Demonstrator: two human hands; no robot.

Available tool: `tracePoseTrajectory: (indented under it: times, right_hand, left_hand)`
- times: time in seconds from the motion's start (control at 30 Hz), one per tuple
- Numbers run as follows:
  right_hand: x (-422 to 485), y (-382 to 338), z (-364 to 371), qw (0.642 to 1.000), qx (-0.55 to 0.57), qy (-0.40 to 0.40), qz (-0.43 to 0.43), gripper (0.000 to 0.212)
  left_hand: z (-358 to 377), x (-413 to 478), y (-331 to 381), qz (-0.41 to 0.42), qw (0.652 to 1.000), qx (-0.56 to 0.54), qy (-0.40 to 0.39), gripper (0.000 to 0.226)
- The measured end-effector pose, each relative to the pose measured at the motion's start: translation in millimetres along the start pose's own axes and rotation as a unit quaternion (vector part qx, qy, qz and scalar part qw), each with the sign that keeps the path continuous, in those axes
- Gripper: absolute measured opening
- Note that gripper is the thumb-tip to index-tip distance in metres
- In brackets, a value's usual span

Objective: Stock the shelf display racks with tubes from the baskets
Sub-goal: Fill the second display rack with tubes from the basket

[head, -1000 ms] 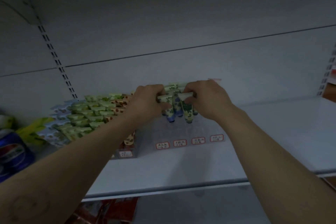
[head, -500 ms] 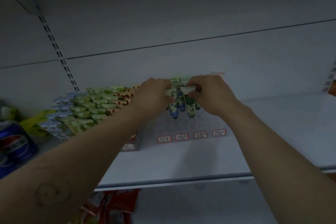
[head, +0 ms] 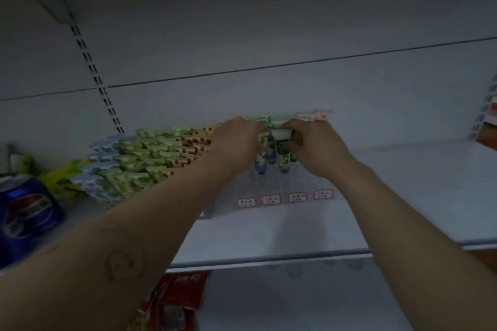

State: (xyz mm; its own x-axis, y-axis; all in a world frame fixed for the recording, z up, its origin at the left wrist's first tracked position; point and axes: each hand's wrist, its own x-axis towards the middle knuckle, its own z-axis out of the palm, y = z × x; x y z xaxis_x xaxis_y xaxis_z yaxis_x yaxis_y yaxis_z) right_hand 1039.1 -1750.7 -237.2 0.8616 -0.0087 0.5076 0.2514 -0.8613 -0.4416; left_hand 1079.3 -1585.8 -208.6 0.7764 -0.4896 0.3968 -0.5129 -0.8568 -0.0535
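A green tube (head: 283,154) is being seated in the clear rack (head: 271,188), its crimped end pinched in the grip of the right hand (head: 314,148); the blue tube (head: 260,162) at its 9 o'clock is held by the left hand (head: 236,140). Next, a straight downward push is likely needed.

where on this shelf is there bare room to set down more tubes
Bare shelf lies right of the clear rack, and in the front strip before its labels. Left is crowded: a filled rack of tubes, yellow packets, a blue can.
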Motion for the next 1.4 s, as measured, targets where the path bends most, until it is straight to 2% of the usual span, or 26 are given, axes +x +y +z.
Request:
tracePoseTrajectory:
  times: [0.13, 0.3, 0.57, 0.73, 0.83, 0.97, 1.03, 1.23, 1.3, 1.4]
  right_hand:
    - [-3, -1, 0, 1.000, -0.002, -0.012, 0.006, 0.037]
    - [-8, -2, -3, 0.999, 0.007, -0.032, 0.011, 0.047]
    - [-12, -4, -7, 0.998, -0.002, -0.053, 0.019, 0.057]
    - [-22, -11, -20, 0.999, -0.016, -0.042, 0.025, 0.072]
    - [-37, -24, -21, 0.997, -0.056, -0.058, -0.005, 0.077]
    - [-66, -48, -20, 0.986, -0.118, -0.108, -0.047, 0.089]
    - [-85, -64, -17, 0.980, -0.142, -0.121, -0.071, 0.093]
    - [-163, -97, 20, 0.956, -0.142, -0.227, -0.121, 0.086]
    - [-187, -96, 42, 0.945, -0.141, -0.276, -0.099, 0.085]
    - [-224, -90, 77, 0.919, -0.161, -0.351, -0.075, 0.079]
  left_hand:
    - [0, -2, -5, -0.014, 0.999, -0.036, -0.002, 0.025]
    - [1, -3, -5, -0.017, 1.000, -0.010, 0.013, 0.030]
    - [-5, -2, 1, -0.017, 0.998, 0.057, 0.002, 0.027]
    - [-7, -24, -6, -0.035, 0.999, 0.028, 0.024, 0.050]
    - [-13, -53, -10, -0.002, 0.997, 0.040, 0.073, 0.059]
    - [-24, -107, -15, 0.048, 0.993, -0.012, 0.109, 0.049]
    - [-21, -136, -20, 0.051, 0.994, -0.040, 0.092, 0.051]
    - [33, -234, -29, 0.042, 0.982, -0.157, 0.100, 0.040]
    - [59, -266, -28, 0.029, 0.984, -0.163, 0.069, 0.041]
    - [94, -306, -25, -0.010, 0.984, -0.177, -0.023, 0.048]
